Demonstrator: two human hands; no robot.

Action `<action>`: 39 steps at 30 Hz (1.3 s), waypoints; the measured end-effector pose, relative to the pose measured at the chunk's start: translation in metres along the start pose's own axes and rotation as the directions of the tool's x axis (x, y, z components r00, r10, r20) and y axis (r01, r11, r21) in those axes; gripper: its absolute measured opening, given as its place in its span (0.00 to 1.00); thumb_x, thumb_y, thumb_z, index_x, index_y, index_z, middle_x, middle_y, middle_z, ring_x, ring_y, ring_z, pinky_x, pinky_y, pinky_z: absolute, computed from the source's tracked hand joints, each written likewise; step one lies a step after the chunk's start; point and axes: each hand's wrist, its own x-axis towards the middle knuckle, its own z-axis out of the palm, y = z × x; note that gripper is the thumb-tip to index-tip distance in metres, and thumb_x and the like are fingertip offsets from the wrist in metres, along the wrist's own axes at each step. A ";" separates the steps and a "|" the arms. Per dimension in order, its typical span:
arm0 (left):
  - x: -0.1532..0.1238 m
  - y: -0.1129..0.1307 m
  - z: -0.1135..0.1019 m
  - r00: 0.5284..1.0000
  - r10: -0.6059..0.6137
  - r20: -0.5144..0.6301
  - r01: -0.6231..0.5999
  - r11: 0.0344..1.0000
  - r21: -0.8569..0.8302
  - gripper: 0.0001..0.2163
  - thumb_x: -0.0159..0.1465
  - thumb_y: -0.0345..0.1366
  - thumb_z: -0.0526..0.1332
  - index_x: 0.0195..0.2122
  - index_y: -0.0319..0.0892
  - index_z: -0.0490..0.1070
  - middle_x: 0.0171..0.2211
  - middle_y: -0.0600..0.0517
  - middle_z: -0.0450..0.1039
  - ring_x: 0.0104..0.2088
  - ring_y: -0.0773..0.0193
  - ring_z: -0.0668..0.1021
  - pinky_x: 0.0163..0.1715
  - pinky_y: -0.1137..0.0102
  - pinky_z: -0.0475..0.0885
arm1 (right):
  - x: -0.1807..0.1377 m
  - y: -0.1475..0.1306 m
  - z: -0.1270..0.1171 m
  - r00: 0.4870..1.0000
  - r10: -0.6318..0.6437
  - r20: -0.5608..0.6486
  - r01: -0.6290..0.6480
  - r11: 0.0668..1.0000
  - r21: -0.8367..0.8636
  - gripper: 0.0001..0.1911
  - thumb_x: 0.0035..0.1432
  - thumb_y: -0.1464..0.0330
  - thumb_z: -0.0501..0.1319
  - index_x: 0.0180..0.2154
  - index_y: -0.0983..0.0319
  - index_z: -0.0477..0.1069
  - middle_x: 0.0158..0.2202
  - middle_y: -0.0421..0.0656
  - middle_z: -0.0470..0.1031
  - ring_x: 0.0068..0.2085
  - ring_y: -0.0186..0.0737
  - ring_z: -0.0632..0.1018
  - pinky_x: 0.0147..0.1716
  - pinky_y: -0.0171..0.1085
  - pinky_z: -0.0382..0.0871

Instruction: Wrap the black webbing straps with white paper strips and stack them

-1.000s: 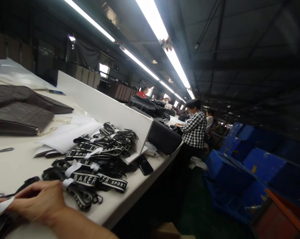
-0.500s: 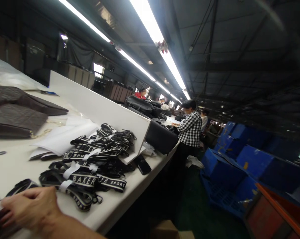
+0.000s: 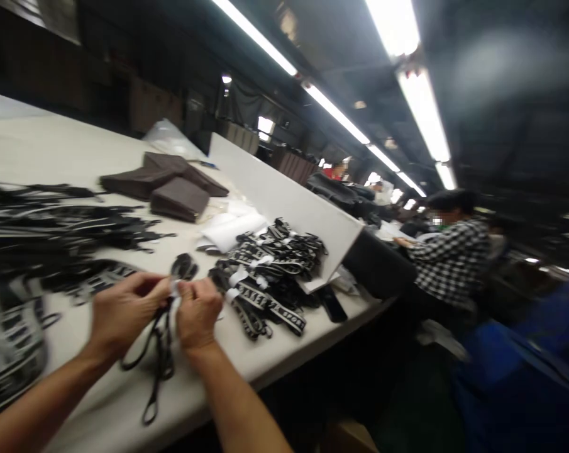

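Grip tight on both sides: left hand and right hand pinch a thin black webbing strap, dangling onto the long white worktop near its front edge. Bare surface surrounds it, with a heap of black lettered straps just right.

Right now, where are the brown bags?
Head view, upper left of centre on the white table: the brown bags lie just left of the white divider board, behind the white paper and the bundled straps.
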 end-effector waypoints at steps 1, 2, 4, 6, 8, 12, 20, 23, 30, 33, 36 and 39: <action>-0.003 -0.004 -0.007 1.000 -0.018 0.016 0.019 0.998 -0.052 0.10 0.50 0.42 0.64 0.27 0.40 0.75 0.19 0.56 0.73 0.20 0.68 0.72 0.23 0.76 0.67 | 0.000 -0.002 -0.008 1.000 0.000 0.010 0.000 0.999 0.040 0.12 0.58 0.68 0.60 0.23 0.62 0.71 0.26 0.40 0.73 0.31 0.36 0.72 0.33 0.34 0.64; -0.005 -0.007 -0.010 0.999 -0.012 0.040 0.016 0.993 -0.114 0.09 0.52 0.40 0.63 0.29 0.39 0.76 0.22 0.55 0.74 0.21 0.68 0.73 0.24 0.75 0.68 | 0.001 -0.001 -0.012 0.999 0.027 0.030 -0.029 0.995 0.093 0.13 0.58 0.67 0.59 0.22 0.62 0.70 0.25 0.40 0.71 0.30 0.36 0.70 0.33 0.34 0.63; -0.006 -0.011 -0.010 0.999 0.029 0.028 -0.025 0.994 -0.109 0.07 0.52 0.39 0.64 0.28 0.40 0.76 0.25 0.54 0.76 0.25 0.68 0.75 0.28 0.76 0.69 | 0.004 0.005 -0.012 0.990 0.089 0.113 -0.113 0.968 0.226 0.16 0.59 0.63 0.58 0.21 0.62 0.67 0.22 0.38 0.67 0.28 0.35 0.67 0.32 0.33 0.61; -0.003 -0.012 -0.006 0.997 -0.029 0.066 0.047 0.958 -0.282 0.05 0.51 0.35 0.66 0.27 0.40 0.77 0.24 0.54 0.75 0.25 0.70 0.73 0.27 0.77 0.68 | 0.003 0.010 -0.007 0.978 0.120 0.169 -0.170 0.931 0.324 0.19 0.58 0.58 0.58 0.21 0.62 0.66 0.21 0.36 0.64 0.27 0.34 0.65 0.30 0.33 0.60; 0.002 -0.012 -0.004 0.977 -0.175 0.118 0.211 0.831 -0.515 0.05 0.49 0.32 0.68 0.26 0.38 0.76 0.21 0.55 0.72 0.22 0.72 0.71 0.24 0.79 0.66 | 0.001 0.011 -0.003 0.967 0.137 0.216 -0.215 0.894 0.393 0.21 0.56 0.55 0.59 0.20 0.63 0.65 0.21 0.35 0.61 0.26 0.33 0.62 0.28 0.32 0.58; 0.011 -0.009 -0.006 0.919 -0.314 0.240 0.387 0.596 -0.704 0.05 0.49 0.30 0.66 0.25 0.35 0.71 0.21 0.54 0.69 0.20 0.75 0.69 0.20 0.81 0.67 | -0.002 0.000 -0.001 0.912 0.264 0.313 -0.397 0.756 0.520 0.23 0.52 0.50 0.63 0.20 0.63 0.64 0.19 0.34 0.58 0.23 0.31 0.61 0.24 0.31 0.58; 0.013 -0.003 -0.011 0.884 -0.306 0.353 0.452 0.366 -0.814 0.04 0.54 0.23 0.64 0.29 0.36 0.72 0.23 0.54 0.70 0.22 0.74 0.73 0.23 0.82 0.73 | -0.006 -0.029 -0.020 0.806 0.200 0.558 -0.591 0.329 0.736 0.25 0.49 0.52 0.68 0.40 0.65 0.73 0.35 0.45 0.78 0.36 0.40 0.77 0.37 0.35 0.72; 0.018 -0.005 -0.015 0.893 -0.305 0.332 0.434 0.385 -0.815 0.06 0.54 0.22 0.64 0.32 0.35 0.74 0.27 0.51 0.73 0.25 0.71 0.76 0.25 0.80 0.75 | 0.021 -0.035 -0.047 0.909 0.186 0.374 -0.411 0.556 0.723 0.20 0.52 0.55 0.67 0.40 0.65 0.74 0.34 0.43 0.78 0.34 0.39 0.76 0.37 0.36 0.72; 0.019 -0.008 -0.018 0.940 -0.184 0.288 0.339 0.616 -0.711 0.11 0.52 0.36 0.70 0.33 0.36 0.74 0.26 0.52 0.73 0.24 0.72 0.73 0.24 0.78 0.69 | 0.133 -0.032 -0.146 0.792 -0.488 -0.367 0.411 0.871 -0.271 0.18 0.65 0.59 0.56 0.45 0.65 0.77 0.43 0.53 0.76 0.45 0.47 0.74 0.50 0.45 0.65; 0.010 -0.006 -0.010 0.953 -0.093 0.288 0.227 0.850 -0.476 0.08 0.56 0.37 0.63 0.32 0.36 0.72 0.25 0.52 0.71 0.22 0.72 0.70 0.23 0.75 0.66 | 0.156 0.022 -0.141 0.846 -0.487 -0.216 0.303 0.772 -0.558 0.18 0.65 0.65 0.52 0.49 0.64 0.76 0.46 0.56 0.75 0.47 0.52 0.73 0.49 0.49 0.62; 0.003 0.002 -0.017 0.957 -0.110 0.270 0.202 0.917 -0.344 0.07 0.53 0.34 0.63 0.31 0.36 0.74 0.25 0.50 0.73 0.23 0.68 0.72 0.23 0.72 0.66 | 0.160 0.088 -0.115 0.904 -0.332 0.270 0.427 0.668 -0.610 0.18 0.59 0.66 0.52 0.46 0.64 0.76 0.42 0.53 0.78 0.45 0.52 0.75 0.49 0.49 0.63; 0.001 0.026 -0.056 0.961 -0.009 0.275 0.052 0.988 -0.148 0.09 0.56 0.36 0.63 0.35 0.37 0.77 0.30 0.47 0.76 0.28 0.63 0.75 0.26 0.70 0.68 | 0.164 0.129 -0.101 0.901 -0.212 0.379 0.412 0.695 -0.590 0.23 0.58 0.57 0.51 0.44 0.63 0.76 0.49 0.54 0.77 0.52 0.55 0.74 0.55 0.52 0.61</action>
